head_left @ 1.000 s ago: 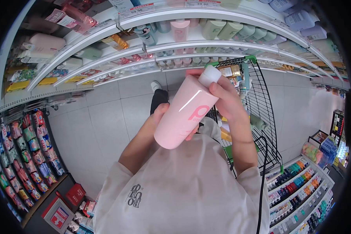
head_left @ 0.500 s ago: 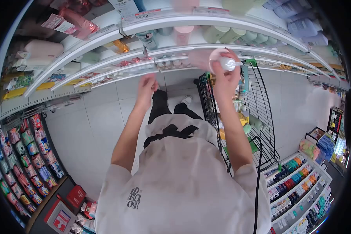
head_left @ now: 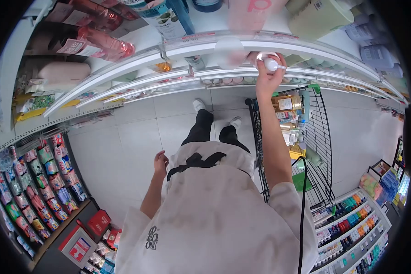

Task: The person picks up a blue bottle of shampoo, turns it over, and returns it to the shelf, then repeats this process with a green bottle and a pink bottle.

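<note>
My right hand (head_left: 270, 75) is wrapped round the top of a pump bottle (head_left: 271, 64) with a white pump head, held at the shelf edge above the cart. Its lower part is hidden by the hand and the shelf. My left hand (head_left: 160, 163) hangs low beside my waist, fingers slightly apart and holding nothing. Pink, blue and pale green bottles stand on the upper shelf (head_left: 205, 42), among them a large pink bottle (head_left: 249, 13) and a blue-labelled bottle (head_left: 166, 18).
A black wire shopping cart (head_left: 322, 132) with green corners stands right of my legs, holding several boxes and bottles. A rack of packaged goods (head_left: 45, 182) is at the left. More stocked shelves (head_left: 347, 228) stand at the lower right.
My left hand has dropped from near the shelf to my waist. My right hand, still on the bottle, has shifted slightly right. The upper shelf looks closer, and both feet now show.
</note>
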Action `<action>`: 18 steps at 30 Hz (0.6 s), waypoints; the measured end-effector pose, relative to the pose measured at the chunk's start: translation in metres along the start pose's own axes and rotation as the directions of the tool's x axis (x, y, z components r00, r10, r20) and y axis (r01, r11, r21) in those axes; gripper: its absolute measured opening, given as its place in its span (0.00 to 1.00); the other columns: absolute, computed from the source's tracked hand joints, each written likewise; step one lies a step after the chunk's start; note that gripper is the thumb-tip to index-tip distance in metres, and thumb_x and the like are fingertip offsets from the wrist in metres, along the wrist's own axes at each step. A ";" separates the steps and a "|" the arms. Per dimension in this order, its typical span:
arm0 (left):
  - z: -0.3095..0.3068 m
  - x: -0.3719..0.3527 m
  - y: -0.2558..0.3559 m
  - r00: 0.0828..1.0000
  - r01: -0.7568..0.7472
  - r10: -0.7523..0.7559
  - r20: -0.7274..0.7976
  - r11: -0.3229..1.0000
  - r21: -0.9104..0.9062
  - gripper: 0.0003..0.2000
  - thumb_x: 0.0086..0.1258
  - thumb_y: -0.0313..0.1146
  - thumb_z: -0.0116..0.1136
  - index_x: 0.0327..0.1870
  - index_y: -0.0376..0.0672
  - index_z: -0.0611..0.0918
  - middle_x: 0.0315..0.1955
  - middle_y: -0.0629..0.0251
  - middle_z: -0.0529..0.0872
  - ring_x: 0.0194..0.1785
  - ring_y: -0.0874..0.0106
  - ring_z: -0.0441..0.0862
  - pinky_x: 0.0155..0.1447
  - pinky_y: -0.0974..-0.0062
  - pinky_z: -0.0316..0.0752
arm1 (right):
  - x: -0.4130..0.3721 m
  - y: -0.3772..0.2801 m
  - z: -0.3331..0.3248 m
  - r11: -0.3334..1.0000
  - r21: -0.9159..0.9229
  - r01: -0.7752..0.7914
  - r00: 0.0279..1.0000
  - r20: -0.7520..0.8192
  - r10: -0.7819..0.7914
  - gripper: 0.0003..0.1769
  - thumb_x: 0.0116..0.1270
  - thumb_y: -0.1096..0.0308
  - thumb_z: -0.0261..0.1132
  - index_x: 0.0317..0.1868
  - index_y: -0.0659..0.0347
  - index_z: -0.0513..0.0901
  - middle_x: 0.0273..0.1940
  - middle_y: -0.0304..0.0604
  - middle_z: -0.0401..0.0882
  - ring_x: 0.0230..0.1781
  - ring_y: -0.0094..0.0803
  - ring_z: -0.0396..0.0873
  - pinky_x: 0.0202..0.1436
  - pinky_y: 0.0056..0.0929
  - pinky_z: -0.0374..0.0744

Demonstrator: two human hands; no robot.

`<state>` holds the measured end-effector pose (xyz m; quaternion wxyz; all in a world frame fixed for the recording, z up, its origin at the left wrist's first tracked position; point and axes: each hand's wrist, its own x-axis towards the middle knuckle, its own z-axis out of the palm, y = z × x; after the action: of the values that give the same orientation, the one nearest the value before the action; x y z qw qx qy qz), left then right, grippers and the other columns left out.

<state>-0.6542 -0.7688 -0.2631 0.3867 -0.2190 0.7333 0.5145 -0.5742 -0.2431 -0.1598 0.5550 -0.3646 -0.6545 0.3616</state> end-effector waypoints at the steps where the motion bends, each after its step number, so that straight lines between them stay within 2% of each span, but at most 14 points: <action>1: -0.005 0.000 0.001 0.997 0.065 -0.064 -0.044 0.998 0.017 0.13 0.73 0.37 0.51 0.54 0.42 0.75 0.25 0.71 0.75 0.30 0.81 0.73 0.32 0.79 0.68 | 0.001 0.005 0.003 1.000 -0.017 0.006 1.000 0.002 -0.006 0.22 0.54 0.73 0.74 0.49 0.61 0.78 0.59 0.49 0.67 0.60 0.44 0.67 0.63 0.38 0.67; 2: -0.010 0.000 0.001 0.997 0.065 -0.064 -0.048 0.998 0.020 0.13 0.73 0.37 0.51 0.54 0.42 0.75 0.25 0.71 0.75 0.30 0.81 0.73 0.32 0.79 0.68 | 0.001 0.009 0.004 1.000 -0.016 0.001 1.000 0.001 -0.001 0.22 0.54 0.73 0.74 0.49 0.61 0.78 0.59 0.49 0.67 0.60 0.44 0.67 0.63 0.38 0.67; 4: -0.013 -0.003 0.008 0.986 0.152 -0.141 -0.087 0.980 0.128 0.14 0.73 0.37 0.51 0.56 0.44 0.75 0.34 0.69 0.78 0.37 0.78 0.75 0.38 0.77 0.72 | 0.004 0.015 0.009 0.996 -0.089 0.007 0.999 0.043 -0.003 0.22 0.56 0.70 0.73 0.50 0.66 0.78 0.60 0.51 0.67 0.60 0.42 0.68 0.63 0.37 0.67; 5: -0.012 -0.003 0.012 0.986 0.152 -0.141 -0.089 0.980 0.129 0.14 0.73 0.37 0.51 0.56 0.44 0.75 0.34 0.69 0.78 0.37 0.78 0.75 0.38 0.77 0.72 | 0.005 0.018 0.012 0.996 -0.088 0.005 0.999 0.042 -0.002 0.22 0.56 0.70 0.73 0.50 0.66 0.78 0.60 0.51 0.67 0.60 0.42 0.68 0.63 0.37 0.67; 7: -0.009 0.000 0.016 0.993 0.117 -0.112 -0.034 0.969 0.217 0.15 0.73 0.38 0.50 0.56 0.43 0.75 0.37 0.67 0.80 0.38 0.76 0.76 0.39 0.74 0.74 | 0.010 0.022 0.017 0.993 0.013 -0.121 0.991 0.056 0.120 0.23 0.57 0.69 0.73 0.51 0.67 0.77 0.59 0.52 0.67 0.58 0.44 0.70 0.60 0.36 0.69; 8: -0.007 0.001 0.016 0.993 0.119 -0.115 -0.032 0.968 0.219 0.15 0.73 0.38 0.50 0.56 0.43 0.75 0.37 0.67 0.80 0.38 0.76 0.76 0.39 0.74 0.74 | 0.012 0.023 0.017 0.992 0.009 -0.122 0.991 0.055 0.121 0.23 0.57 0.69 0.73 0.51 0.67 0.77 0.59 0.52 0.67 0.58 0.44 0.70 0.60 0.36 0.69; 10: 0.003 0.000 0.022 0.999 0.054 -0.050 -0.021 0.931 0.360 0.15 0.73 0.38 0.51 0.56 0.42 0.76 0.37 0.65 0.81 0.41 0.75 0.78 0.41 0.75 0.75 | 0.020 0.022 0.019 0.993 -0.090 -0.080 0.988 0.123 0.091 0.22 0.59 0.70 0.72 0.51 0.69 0.77 0.59 0.54 0.67 0.56 0.48 0.71 0.58 0.34 0.71; 13: 0.000 0.012 0.011 0.997 0.039 -0.062 0.042 0.908 0.417 0.16 0.72 0.38 0.52 0.55 0.41 0.77 0.36 0.64 0.82 0.41 0.77 0.78 0.42 0.77 0.75 | 0.026 0.016 0.023 0.991 -0.122 -0.053 0.990 0.120 0.068 0.22 0.59 0.71 0.71 0.53 0.70 0.77 0.58 0.55 0.68 0.56 0.49 0.71 0.58 0.36 0.72; 14: 0.001 0.014 0.003 0.997 0.042 -0.066 0.043 0.907 0.418 0.16 0.72 0.38 0.52 0.55 0.41 0.77 0.36 0.64 0.82 0.41 0.77 0.78 0.42 0.77 0.75 | 0.027 0.013 0.024 0.991 -0.126 -0.055 0.990 0.121 0.070 0.22 0.59 0.71 0.71 0.53 0.70 0.77 0.58 0.55 0.68 0.56 0.49 0.71 0.58 0.36 0.72; 16: 0.010 0.011 -0.008 0.992 0.024 -0.044 0.121 0.986 0.167 0.15 0.72 0.37 0.53 0.55 0.40 0.77 0.32 0.66 0.82 0.32 0.81 0.77 0.34 0.80 0.71 | 0.030 0.013 0.027 0.978 -0.121 -0.172 0.975 0.123 0.187 0.24 0.58 0.68 0.71 0.53 0.70 0.76 0.57 0.57 0.69 0.56 0.54 0.71 0.59 0.41 0.72; 17: 0.009 0.008 -0.010 0.991 0.027 -0.048 0.123 0.985 0.168 0.15 0.72 0.37 0.53 0.55 0.40 0.77 0.32 0.66 0.82 0.32 0.81 0.77 0.34 0.80 0.71 | 0.030 0.017 0.025 0.977 -0.125 -0.173 0.974 0.123 0.188 0.24 0.58 0.68 0.71 0.53 0.70 0.76 0.57 0.57 0.69 0.56 0.54 0.71 0.59 0.41 0.72; 18: 0.009 0.005 -0.012 0.986 0.005 -0.042 0.163 0.975 0.222 0.15 0.72 0.36 0.53 0.55 0.40 0.77 0.32 0.66 0.82 0.32 0.80 0.77 0.34 0.80 0.72 | 0.032 0.020 0.025 0.955 -0.296 -0.023 0.987 0.143 0.068 0.26 0.56 0.67 0.72 0.53 0.70 0.77 0.56 0.58 0.70 0.55 0.55 0.71 0.58 0.43 0.72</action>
<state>-0.6458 -0.7647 -0.2757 0.4747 -0.1394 0.7483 0.4418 -0.6009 -0.2068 -0.1654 0.4349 -0.4291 -0.7327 0.3000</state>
